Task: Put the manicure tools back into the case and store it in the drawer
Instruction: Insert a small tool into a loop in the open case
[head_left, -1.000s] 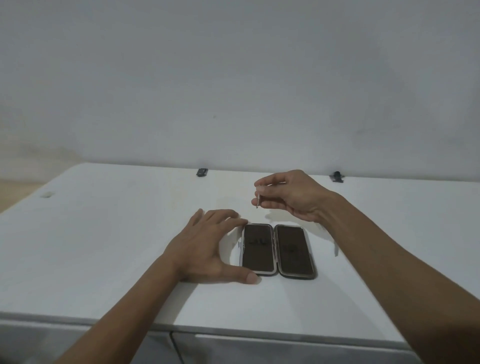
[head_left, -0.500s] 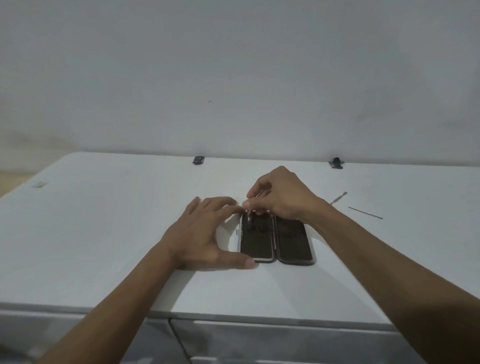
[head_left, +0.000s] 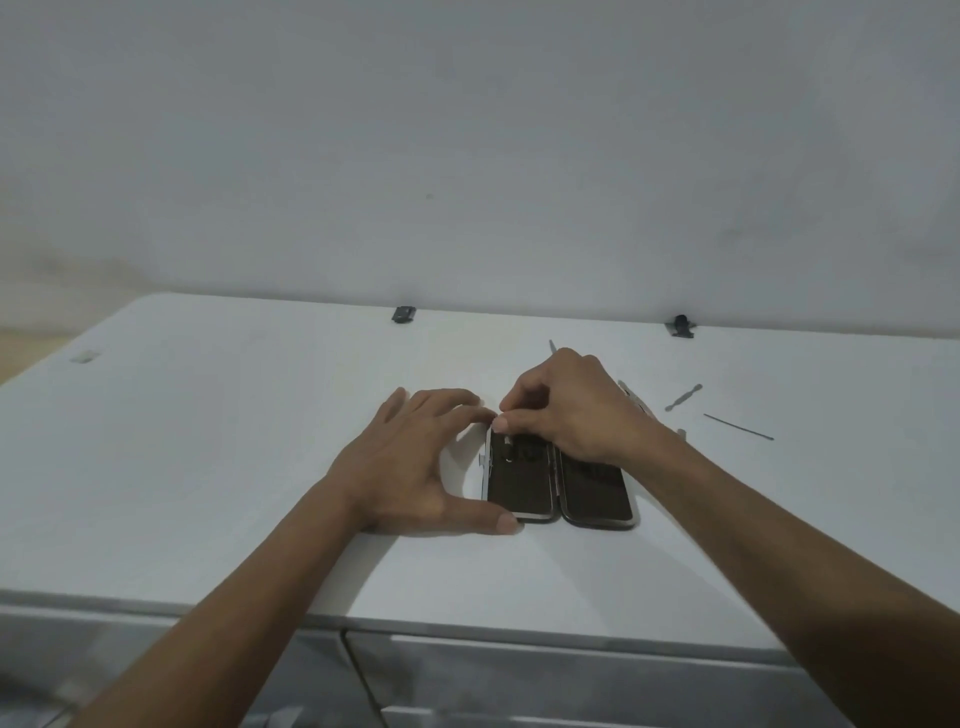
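Observation:
An open manicure case (head_left: 561, 488) with dark lining and a metal rim lies flat on the white tabletop (head_left: 234, 467). My left hand (head_left: 421, 467) rests spread against its left edge, thumb at the near corner, fingertips at the far corner. My right hand (head_left: 566, 410) hovers over the far end of the case, pinching a small metal tool (head_left: 506, 444) whose tip sits in the left half. Loose tools lie to the right: a spatula-ended pusher (head_left: 683, 397), a thin dark needle-like tool (head_left: 737, 426), and another tool (head_left: 631, 392) partly hidden behind my right hand.
Two small black clips (head_left: 402, 314) (head_left: 679, 326) sit at the table's back edge against the white wall. Drawer fronts (head_left: 545, 680) show below the table's front edge. A small grey mark (head_left: 84, 357) lies at far left.
My right hand came down from above the table to the far end of the case and set the small tool's tip into the left half. My left hand stayed put.

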